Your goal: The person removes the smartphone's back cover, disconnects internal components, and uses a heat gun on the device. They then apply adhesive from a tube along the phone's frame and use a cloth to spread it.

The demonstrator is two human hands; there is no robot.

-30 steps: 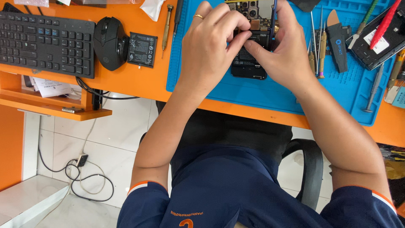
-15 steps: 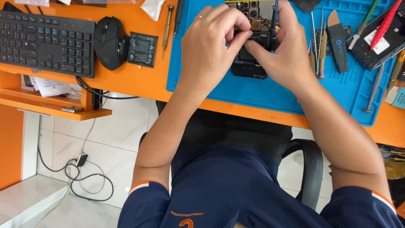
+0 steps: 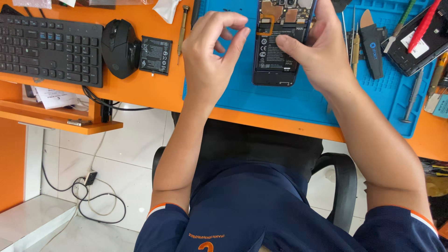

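— Desk (image 3: 154, 93) glows orange, smooth, with a ribbed blue mat (image 3: 289, 100) on top and pale floor tiles (image 3: 130, 154) below. Where's the phone?

— Opened phone (image 3: 276, 51) lies flat on the mat. Right hand (image 3: 322, 51) grips its edge, thumb pressing the black battery; left hand (image 3: 212, 51) hovers beside it, fingers loosely curled, holding nothing.

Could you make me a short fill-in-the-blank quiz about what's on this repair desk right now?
1. The opened phone lies on a ____ work mat.
2. The right hand rests its thumb on the phone, while the left hand is ____ the phone.
3. The black mouse sits between the keyboard and a loose ____.

Missing words: blue; off; battery
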